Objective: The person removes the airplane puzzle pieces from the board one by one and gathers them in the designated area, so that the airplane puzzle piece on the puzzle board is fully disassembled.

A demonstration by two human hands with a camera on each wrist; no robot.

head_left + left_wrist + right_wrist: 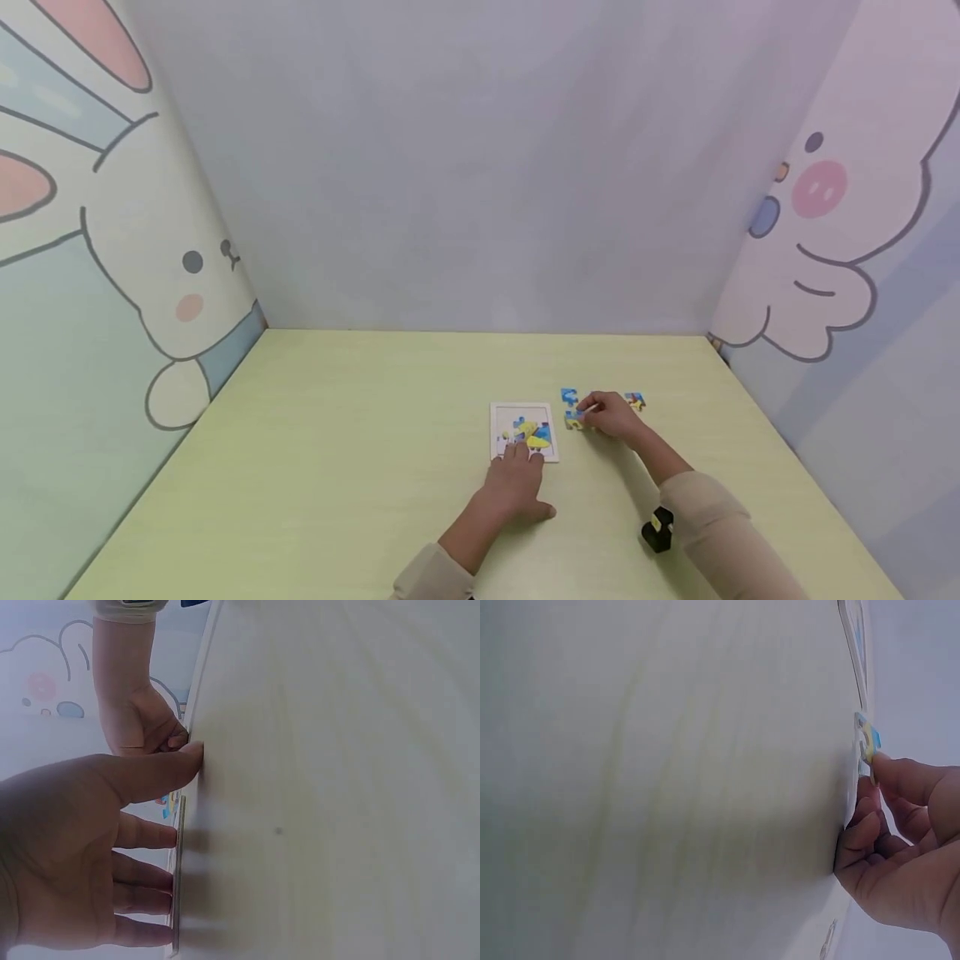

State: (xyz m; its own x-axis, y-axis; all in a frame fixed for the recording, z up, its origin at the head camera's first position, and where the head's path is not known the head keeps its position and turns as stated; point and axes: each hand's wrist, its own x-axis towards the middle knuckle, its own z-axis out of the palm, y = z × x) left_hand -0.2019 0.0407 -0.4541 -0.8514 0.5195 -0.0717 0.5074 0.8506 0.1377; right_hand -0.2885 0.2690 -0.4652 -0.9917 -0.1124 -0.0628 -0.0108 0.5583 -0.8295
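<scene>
A small white-framed jigsaw tray (492, 429) lies on the table, partly filled with yellow and blue pieces. My left hand (516, 485) rests its extended fingertips on the tray's near edge, thumb spread out to the right. Right of the tray, my right hand (611, 415) pinches a yellow and blue puzzle piece (870, 741) between thumb and fingers, tilted up in the right wrist view. A blue loose piece (569, 396) lies just beyond that hand. Another colourful piece (636, 401) sits to its right, and the hand may hide more.
A black object with a yellow mark (657, 533) stands on the pale yellow table (337, 450) beside my right sleeve. A grey-white wall (480, 167) closes off the back. Side panels with cartoon animals (150, 275) stand at left and right.
</scene>
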